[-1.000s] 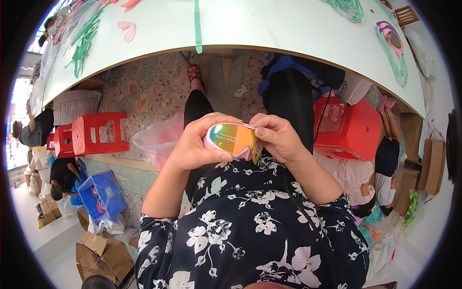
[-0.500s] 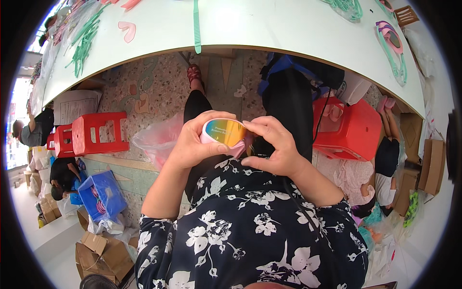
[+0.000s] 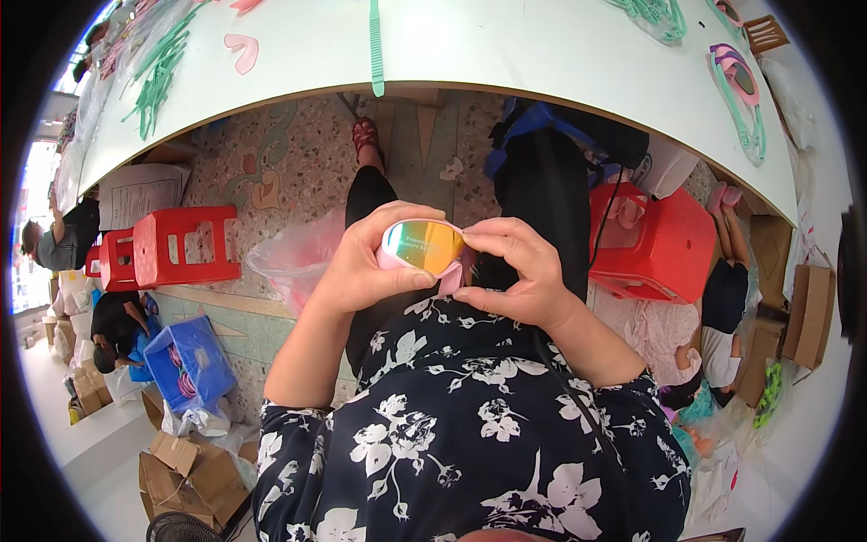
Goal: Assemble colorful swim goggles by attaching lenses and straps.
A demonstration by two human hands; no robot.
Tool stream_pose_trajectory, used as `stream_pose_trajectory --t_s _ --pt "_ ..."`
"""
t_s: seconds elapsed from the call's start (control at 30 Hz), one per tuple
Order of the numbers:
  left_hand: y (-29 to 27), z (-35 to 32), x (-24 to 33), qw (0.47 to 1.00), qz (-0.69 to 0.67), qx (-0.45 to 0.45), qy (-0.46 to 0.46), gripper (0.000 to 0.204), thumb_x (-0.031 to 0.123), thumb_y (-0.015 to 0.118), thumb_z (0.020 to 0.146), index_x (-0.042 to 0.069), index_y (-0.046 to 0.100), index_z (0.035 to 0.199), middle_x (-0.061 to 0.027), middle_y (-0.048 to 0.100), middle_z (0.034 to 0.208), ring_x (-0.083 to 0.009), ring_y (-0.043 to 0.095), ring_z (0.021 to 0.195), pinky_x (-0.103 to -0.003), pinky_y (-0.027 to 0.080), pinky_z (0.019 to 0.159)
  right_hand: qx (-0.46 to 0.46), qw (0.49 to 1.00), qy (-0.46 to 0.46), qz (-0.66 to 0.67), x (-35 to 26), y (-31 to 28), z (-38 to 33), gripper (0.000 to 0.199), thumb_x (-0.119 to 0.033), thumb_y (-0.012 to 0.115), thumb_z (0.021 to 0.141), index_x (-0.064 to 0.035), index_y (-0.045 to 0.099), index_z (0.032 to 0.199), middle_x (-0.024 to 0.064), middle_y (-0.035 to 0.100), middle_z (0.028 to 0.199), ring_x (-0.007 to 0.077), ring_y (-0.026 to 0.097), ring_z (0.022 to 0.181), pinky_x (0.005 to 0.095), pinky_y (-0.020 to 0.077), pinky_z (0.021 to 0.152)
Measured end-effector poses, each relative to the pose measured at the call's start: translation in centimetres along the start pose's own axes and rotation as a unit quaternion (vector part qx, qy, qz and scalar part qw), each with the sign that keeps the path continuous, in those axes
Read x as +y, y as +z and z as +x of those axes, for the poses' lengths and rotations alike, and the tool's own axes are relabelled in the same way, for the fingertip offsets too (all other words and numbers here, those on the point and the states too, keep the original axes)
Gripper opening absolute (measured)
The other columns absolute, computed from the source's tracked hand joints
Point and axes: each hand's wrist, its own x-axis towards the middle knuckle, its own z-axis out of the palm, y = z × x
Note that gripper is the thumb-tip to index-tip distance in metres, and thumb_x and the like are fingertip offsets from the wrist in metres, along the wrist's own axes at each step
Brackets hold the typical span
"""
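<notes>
Together, both hands (image 3: 357,262) hold pink goggles (image 3: 417,248); red stools (image 3: 664,257) stand either side; green straps (image 3: 377,54) dot the table (image 3: 506,50).

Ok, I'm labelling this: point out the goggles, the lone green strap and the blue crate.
Goggles (image 3: 420,247), head view: on the shiny lens.
Lone green strap (image 3: 377,47), head view: on its middle.
Blue crate (image 3: 212,355), head view: on its wall.

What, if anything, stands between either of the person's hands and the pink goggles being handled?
Nothing visible does. The left hand grips one side of the pink goggles, and the right hand is at the other side, with nothing seen in between. The white table lies beyond both hands, out of the way.
</notes>
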Motion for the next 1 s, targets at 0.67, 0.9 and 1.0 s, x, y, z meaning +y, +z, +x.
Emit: stream_pose_trajectory --t_s 0.67,0.9,1.0 --pt "0.6 2.0 3.9 0.874 0.457 -0.105 0.130 0.039 0.033 0.076 0.077 0.003 0.063 0.097 -0.0119 0.058 0.088 -0.0320 0.061 0.080 -0.041 0.051 0.070 -0.112 0.993 0.013 0.024 0.4 -1.8 1.6 0.051 -0.019 0.087 0.067 -0.0020 0.067 0.111 0.0123 0.064 0.106 0.0253 0.066 0.091 0.0320 0.0546 0.078" --pt "1.6 1.4 2.7 0.878 0.434 -0.049 0.195 0.042 0.030 0.077 0.075 0.002 0.060 0.101 -0.0121 0.059 0.091 -0.0315 0.062 0.082 -0.041 0.051 0.071 -0.131 0.909 0.227 0.324 3.0 -2.4 1.5 0.045 -0.025 0.078 0.081 -0.0029 0.063 0.116 0.0063 0.060 0.115 0.0152 0.058 0.110 0.0304 0.0468 0.094" --pt "1.5 1.2 2.4 0.879 0.435 -0.044 0.193 0.044 0.033 0.077 0.076 0.003 0.060 0.102 -0.0121 0.059 0.091 -0.0321 0.062 0.082 -0.041 0.051 0.072 -0.160 0.805 0.315 0.477 3.9 -1.3 1.1 0.046 -0.037 0.064 0.095 -0.0013 0.055 0.124 0.0060 0.060 0.115 0.0149 0.058 0.109 0.0301 0.0452 0.097"
